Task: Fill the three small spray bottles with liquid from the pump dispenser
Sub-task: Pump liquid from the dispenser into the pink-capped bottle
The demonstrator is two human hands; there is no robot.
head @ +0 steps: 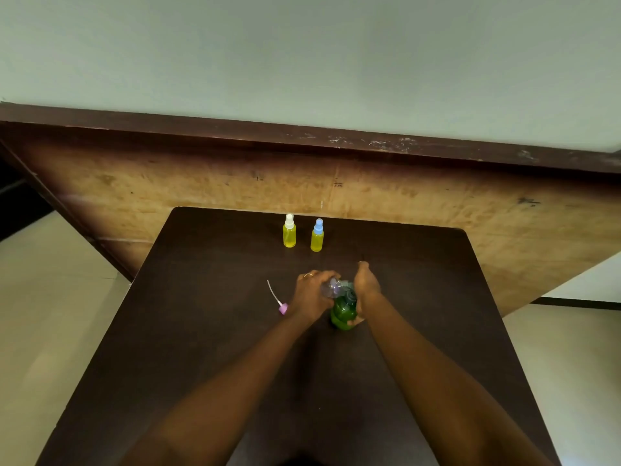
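Two small spray bottles stand capped near the table's far edge, both holding yellow liquid: one with a white cap (289,231), one with a blue cap (317,235). At the table's middle my left hand (311,294) grips a third small clear bottle (330,288), uncapped and tilted toward the head of the green pump dispenser (343,312). My right hand (364,289) is wrapped around the dispenser, with fingers over its pump top. A pink spray cap with its dip tube (281,307) lies on the table left of my left hand.
The dark brown table (208,331) stands against a worn wooden panel (168,183) below a pale wall. Light floor shows on both sides of the table.
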